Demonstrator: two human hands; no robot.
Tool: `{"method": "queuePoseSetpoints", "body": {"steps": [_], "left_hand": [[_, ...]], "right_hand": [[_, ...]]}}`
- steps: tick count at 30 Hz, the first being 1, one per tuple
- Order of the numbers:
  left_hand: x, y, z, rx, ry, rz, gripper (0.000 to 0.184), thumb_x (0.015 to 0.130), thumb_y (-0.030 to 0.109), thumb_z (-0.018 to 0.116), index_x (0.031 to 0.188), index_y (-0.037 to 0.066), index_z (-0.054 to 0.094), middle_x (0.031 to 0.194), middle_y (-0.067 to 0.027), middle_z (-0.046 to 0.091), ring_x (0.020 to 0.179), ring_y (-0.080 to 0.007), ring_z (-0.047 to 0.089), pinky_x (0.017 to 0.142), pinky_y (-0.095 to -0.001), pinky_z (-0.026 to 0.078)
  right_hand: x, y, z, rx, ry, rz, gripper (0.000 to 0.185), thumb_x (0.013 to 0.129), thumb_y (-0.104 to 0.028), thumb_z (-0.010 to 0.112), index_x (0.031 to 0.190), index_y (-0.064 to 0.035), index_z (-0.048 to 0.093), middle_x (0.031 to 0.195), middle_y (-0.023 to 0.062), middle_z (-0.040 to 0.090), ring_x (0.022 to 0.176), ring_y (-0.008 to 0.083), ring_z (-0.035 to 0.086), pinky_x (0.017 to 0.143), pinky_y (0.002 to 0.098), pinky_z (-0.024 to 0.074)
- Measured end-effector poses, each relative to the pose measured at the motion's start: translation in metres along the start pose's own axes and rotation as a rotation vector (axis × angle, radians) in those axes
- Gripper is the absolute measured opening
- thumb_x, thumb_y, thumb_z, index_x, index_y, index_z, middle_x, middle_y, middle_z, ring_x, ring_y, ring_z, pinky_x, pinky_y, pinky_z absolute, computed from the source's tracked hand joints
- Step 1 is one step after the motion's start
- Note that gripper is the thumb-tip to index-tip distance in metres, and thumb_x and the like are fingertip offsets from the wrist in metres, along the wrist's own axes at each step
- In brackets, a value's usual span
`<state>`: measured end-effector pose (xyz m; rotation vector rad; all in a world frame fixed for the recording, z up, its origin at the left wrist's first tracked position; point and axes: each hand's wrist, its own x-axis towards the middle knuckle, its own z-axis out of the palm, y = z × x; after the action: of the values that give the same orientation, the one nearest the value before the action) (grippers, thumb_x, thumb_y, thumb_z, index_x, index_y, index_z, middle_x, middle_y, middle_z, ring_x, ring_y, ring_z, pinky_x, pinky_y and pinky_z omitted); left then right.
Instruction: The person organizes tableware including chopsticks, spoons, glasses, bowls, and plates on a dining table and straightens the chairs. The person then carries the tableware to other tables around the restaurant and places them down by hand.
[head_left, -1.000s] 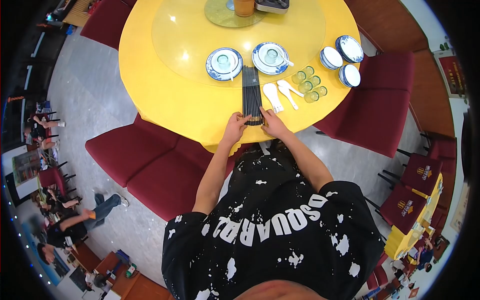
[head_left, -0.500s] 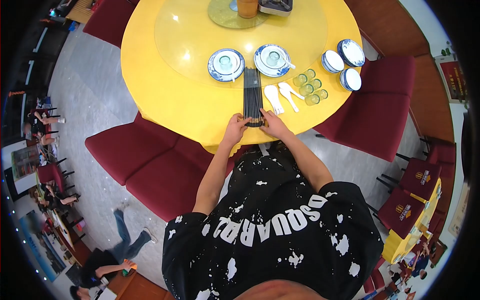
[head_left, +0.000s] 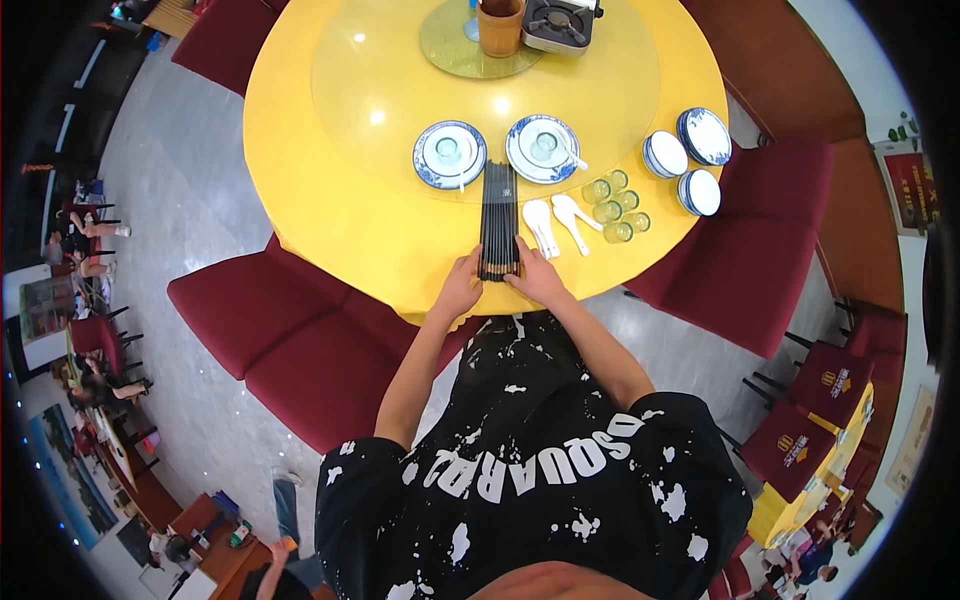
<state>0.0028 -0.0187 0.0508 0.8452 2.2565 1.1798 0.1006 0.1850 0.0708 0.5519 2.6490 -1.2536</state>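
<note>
A yellow cloth covers the round table (head_left: 340, 225), with a large clear disc (head_left: 375, 85) over its middle. Black chopsticks (head_left: 499, 225) lie side by side near the edge, their far ends between two blue-rimmed plates (head_left: 424, 168); right of them come white spoons (head_left: 541, 228), six glasses (head_left: 607, 212) and three stacks of dishes (head_left: 665, 155). Farther in, a burner (head_left: 558, 30) sits beside a smaller green disc (head_left: 450, 45) bearing a brown pot (head_left: 500, 30).
</note>
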Motion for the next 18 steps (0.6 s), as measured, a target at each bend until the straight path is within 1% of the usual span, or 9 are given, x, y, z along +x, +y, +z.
{"method": "queuePoseSetpoints", "body": {"steps": [2,3,5,6,9,11,14,15,18], "left_hand": [[0.004,0.008,-0.015,0.005,-0.003,-0.165,0.065,0.080,0.004,0.066,0.143,0.005,0.048,0.120,-0.0214,0.056,0.098,-0.0333,0.061,0.089,-0.0424,0.051],[0.011,-0.002,-0.016,0.046,0.151,-0.085,0.052,0.083,0.008,0.066,0.134,0.002,0.056,0.113,-0.0198,0.060,0.086,-0.0317,0.063,0.081,-0.0416,0.053],[0.035,0.016,-0.035,0.082,0.289,-0.176,0.043,0.085,0.010,0.066,0.126,0.001,0.060,0.105,-0.0177,0.063,0.078,-0.0301,0.063,0.076,-0.0401,0.054],[0.050,0.028,-0.042,0.081,0.332,-0.209,0.038,0.088,0.014,0.066,0.122,0.001,0.061,0.099,-0.0166,0.064,0.076,-0.0284,0.064,0.074,-0.0390,0.053],[0.097,0.049,-0.054,0.008,0.433,-0.332,0.034,0.094,0.027,0.064,0.114,0.000,0.064,0.085,-0.0143,0.067,0.071,-0.0235,0.066,0.067,-0.0363,0.053],[0.124,0.076,-0.058,-0.181,0.397,-0.516,0.044,0.098,0.039,0.058,0.114,-0.002,0.064,0.081,-0.0132,0.068,0.066,-0.0205,0.067,0.062,-0.0342,0.053],[0.154,0.087,-0.050,-0.163,0.368,-0.641,0.046,0.098,0.040,0.058,0.114,-0.003,0.063,0.084,-0.0131,0.069,0.059,-0.0193,0.065,0.058,-0.0323,0.054],[0.160,0.087,-0.046,-0.143,0.376,-0.624,0.044,0.100,0.036,0.056,0.115,-0.005,0.063,0.084,-0.0131,0.068,0.059,-0.0188,0.064,0.056,-0.0308,0.054],[0.170,0.070,-0.036,-0.294,0.391,-0.594,0.039,0.101,0.030,0.054,0.114,-0.006,0.062,0.088,-0.0144,0.068,0.060,-0.0192,0.063,0.057,-0.0316,0.054]], "right_hand": [[0.012,-0.003,-0.005,0.068,0.026,0.049,0.085,0.083,-0.027,0.073,0.152,-0.0040,0.030,0.117,0.0290,0.055,0.103,0.0459,0.061,0.088,0.0489,0.0520],[0.019,-0.017,-0.020,0.073,0.072,0.026,0.074,0.085,-0.023,0.069,0.148,-0.0016,0.036,0.119,0.0286,0.055,0.104,0.0457,0.061,0.088,0.0486,0.0520],[0.042,-0.023,-0.041,0.083,0.284,-0.038,0.066,0.087,-0.020,0.068,0.144,-0.0015,0.042,0.119,0.0270,0.055,0.105,0.0452,0.060,0.087,0.0486,0.0521],[0.050,-0.028,-0.058,0.076,0.380,-0.053,0.059,0.087,-0.018,0.067,0.140,-0.0013,0.046,0.118,0.0257,0.055,0.105,0.0440,0.060,0.086,0.0479,0.0524],[0.076,-0.033,-0.109,0.006,0.653,-0.105,0.045,0.088,-0.012,0.064,0.131,-0.0012,0.055,0.114,0.0225,0.055,0.102,0.0403,0.061,0.082,0.0458,0.0537],[0.092,-0.018,-0.134,-0.103,0.685,-0.088,0.041,0.088,-0.011,0.064,0.128,-0.0017,0.057,0.113,0.0216,0.055,0.098,0.0382,0.063,0.078,0.0449,0.0547],[0.109,0.005,-0.158,-0.241,0.540,0.025,0.035,0.088,-0.012,0.064,0.122,-0.0024,0.060,0.112,0.0204,0.057,0.091,0.0361,0.066,0.073,0.0446,0.0558],[0.113,0.012,-0.160,-0.267,0.488,0.052,0.033,0.089,-0.013,0.064,0.119,-0.0023,0.061,0.110,0.0202,0.058,0.088,0.0360,0.066,0.072,0.0449,0.0560],[0.127,0.028,-0.164,-0.272,0.372,0.093,0.026,0.089,-0.016,0.063,0.111,-0.0018,0.065,0.100,0.0194,0.062,0.082,0.0368,0.066,0.070,0.0460,0.0554]]}}
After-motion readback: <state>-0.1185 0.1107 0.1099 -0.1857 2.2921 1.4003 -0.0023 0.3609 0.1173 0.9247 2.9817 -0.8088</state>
